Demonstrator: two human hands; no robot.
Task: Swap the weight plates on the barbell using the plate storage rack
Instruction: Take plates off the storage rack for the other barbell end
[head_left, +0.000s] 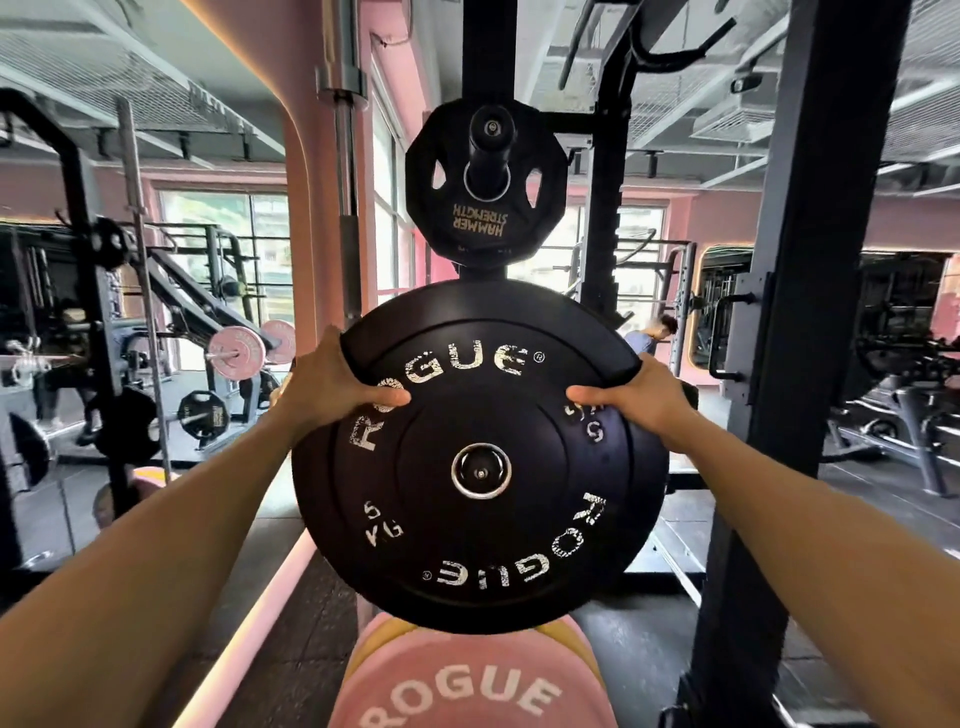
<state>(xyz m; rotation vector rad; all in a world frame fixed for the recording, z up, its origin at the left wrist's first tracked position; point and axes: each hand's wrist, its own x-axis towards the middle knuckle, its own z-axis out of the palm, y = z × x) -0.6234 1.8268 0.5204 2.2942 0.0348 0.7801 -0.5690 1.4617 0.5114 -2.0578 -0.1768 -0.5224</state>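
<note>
- Pink wall column: at 11 o'clock, running floor to ceiling.
- Upright steel bar: standing just beside the column.
- Windows: at 9 to 10 o'clock, bright daylight behind.
- Loaded bar with pink discs: at 9 o'clock, on a distant frame.
- Person in a blue top: at 3 o'clock, far off, partly hidden.
- Ceiling grid panels: at 10 o'clock, overhead.
- Dark rubber floor: at 7 o'clock.

I see the black 5 kg plate as matt rubber, white lettering worn and flaky, shiny metal ring at its hub. Small plate above looks glossier, moulded. Peg dark matt metal. Pink plate below, smooth matt rubber. Upright painted matt steel.
</note>
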